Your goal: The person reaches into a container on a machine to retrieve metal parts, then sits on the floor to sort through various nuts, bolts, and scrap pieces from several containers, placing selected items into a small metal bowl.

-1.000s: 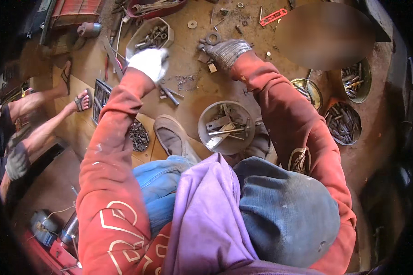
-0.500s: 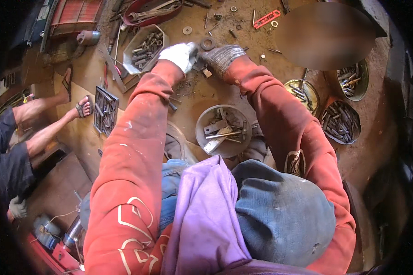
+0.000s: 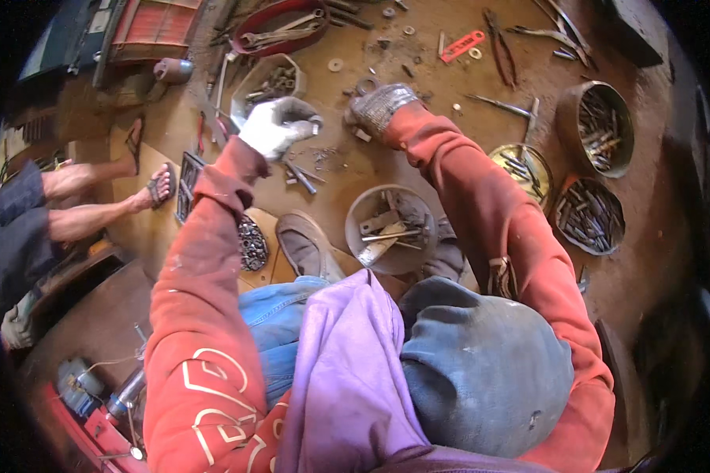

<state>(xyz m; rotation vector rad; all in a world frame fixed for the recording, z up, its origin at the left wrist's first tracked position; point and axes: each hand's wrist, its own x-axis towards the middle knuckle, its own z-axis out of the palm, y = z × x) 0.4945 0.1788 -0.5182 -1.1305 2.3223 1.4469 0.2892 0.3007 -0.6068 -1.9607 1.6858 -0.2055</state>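
Pinching small piece (image 3: 315, 127), left hand (image 3: 278, 126), right hand (image 3: 376, 110) unclear, brown workshop floor (image 3: 643, 260), scattered tools (image 3: 496, 35)

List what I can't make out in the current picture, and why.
All in the head view:
Whatever the right hand may hold: hidden by its gray glove.
The small pale piece pinched in the left hand: too small to identify.
Part of the black tray: behind the left sleeve.
The upper body of the co-worker: cut off by the dark rim.
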